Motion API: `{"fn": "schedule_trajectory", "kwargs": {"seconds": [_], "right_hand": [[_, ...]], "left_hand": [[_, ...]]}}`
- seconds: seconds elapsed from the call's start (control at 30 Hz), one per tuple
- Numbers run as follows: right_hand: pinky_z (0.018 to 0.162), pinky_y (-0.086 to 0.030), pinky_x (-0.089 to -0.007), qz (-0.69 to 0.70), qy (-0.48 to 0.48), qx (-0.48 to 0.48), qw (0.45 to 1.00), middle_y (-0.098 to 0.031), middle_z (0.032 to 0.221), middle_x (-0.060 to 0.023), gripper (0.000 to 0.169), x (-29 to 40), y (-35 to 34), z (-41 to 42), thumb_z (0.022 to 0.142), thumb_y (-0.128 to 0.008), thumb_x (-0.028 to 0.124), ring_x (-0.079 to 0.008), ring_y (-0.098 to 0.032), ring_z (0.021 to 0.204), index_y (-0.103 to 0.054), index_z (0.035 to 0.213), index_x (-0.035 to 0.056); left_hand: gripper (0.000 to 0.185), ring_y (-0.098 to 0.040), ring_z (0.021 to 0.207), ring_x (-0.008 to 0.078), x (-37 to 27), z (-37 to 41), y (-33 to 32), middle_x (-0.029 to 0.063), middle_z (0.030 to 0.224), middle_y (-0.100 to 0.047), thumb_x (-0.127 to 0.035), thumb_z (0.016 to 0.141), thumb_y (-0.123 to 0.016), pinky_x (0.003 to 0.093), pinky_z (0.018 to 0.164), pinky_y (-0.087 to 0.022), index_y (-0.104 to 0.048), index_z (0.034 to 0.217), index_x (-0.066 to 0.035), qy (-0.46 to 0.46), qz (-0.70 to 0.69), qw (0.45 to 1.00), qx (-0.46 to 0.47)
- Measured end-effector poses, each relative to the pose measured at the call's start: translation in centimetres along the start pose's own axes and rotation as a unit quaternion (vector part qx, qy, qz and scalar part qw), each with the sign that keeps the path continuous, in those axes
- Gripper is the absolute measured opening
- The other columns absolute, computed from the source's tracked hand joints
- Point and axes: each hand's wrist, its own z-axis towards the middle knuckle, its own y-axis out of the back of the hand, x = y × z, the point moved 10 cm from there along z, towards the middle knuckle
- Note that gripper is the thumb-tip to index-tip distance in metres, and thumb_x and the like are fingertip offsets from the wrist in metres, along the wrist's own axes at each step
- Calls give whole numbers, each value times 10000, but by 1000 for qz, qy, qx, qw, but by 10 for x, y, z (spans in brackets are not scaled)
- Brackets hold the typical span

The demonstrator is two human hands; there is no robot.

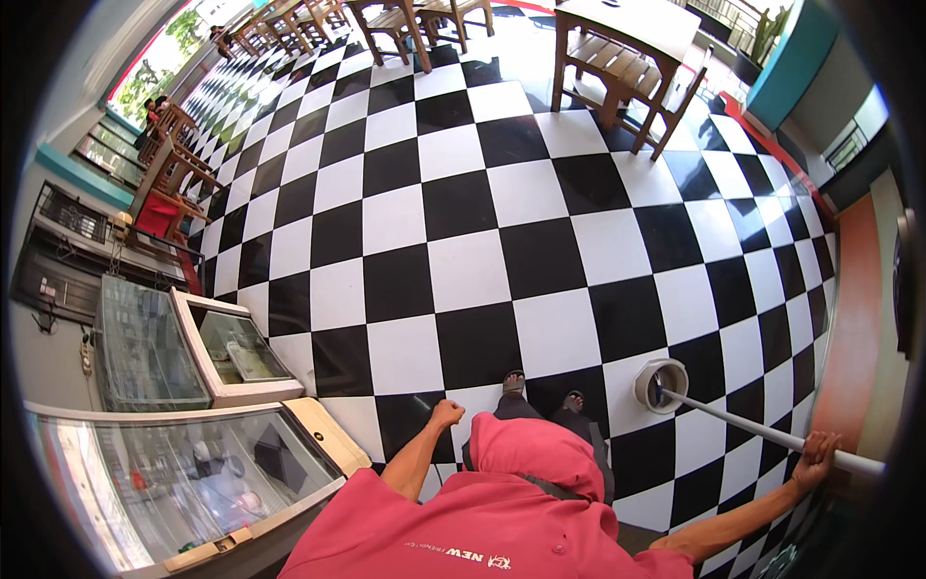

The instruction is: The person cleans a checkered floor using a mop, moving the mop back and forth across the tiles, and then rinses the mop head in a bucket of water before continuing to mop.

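My right hand (816, 457) grips a long white pole (745, 421) at the right side of the view. The far end of the pole reaches into a small pale bucket (642, 391) that stands on the floor to the right of my feet. Something dark blue shows at the pole's end inside the bucket; its full shape is hidden. My left hand (448, 412) hangs in front of my body at the left with its fingers curled closed, and I see nothing in it.
The floor (466, 268) has black and white checkered tiles. Glass-topped display cases (210, 470) stand close on my left. Ahead are a wooden table (633, 29) with a chair (673, 101). Far left, people (153, 108) are near more wooden furniture. An orange panel (848, 289) borders the right.
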Motion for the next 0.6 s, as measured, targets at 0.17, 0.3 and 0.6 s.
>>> {"fn": "schedule_trajectory", "kwargs": {"seconds": [0.17, 0.3, 0.6], "right_hand": [[550, -279, -245, -27, 27, 33, 999, -246, 617, 30, 252, 5, 2, 12, 964, -568, 255, -65, -259, 542, -442, 838, 77], [665, -448, -264, -495, 188, -455, 715, -474, 638, -24, 334, 33, 7, -6, 941, -609, 280, -141, -504, 626, -580, 719, 32], [396, -245, -239, 54, 25, 288, 956, -246, 541, 52, 372, 26, -9, 56, 917, -654, 253, -58, -210, 373, -366, 722, 118]], "left_hand": [[254, -676, 619, 172, -29, 13, 15, 84, 669, -685, -270, 727, -625, 300, 656, -538, -700, 771, -31, -9, -27, 999, -26], [235, -669, 616, 154, -46, 23, 3, 75, 663, -678, -253, 743, -624, 293, 630, -531, -695, 772, -30, -28, -15, 997, -71], [324, -693, 755, 234, -104, -27, -150, 130, 793, -714, -329, 743, -671, 337, 709, -536, -727, 866, -34, -77, 53, 996, 0]]}}
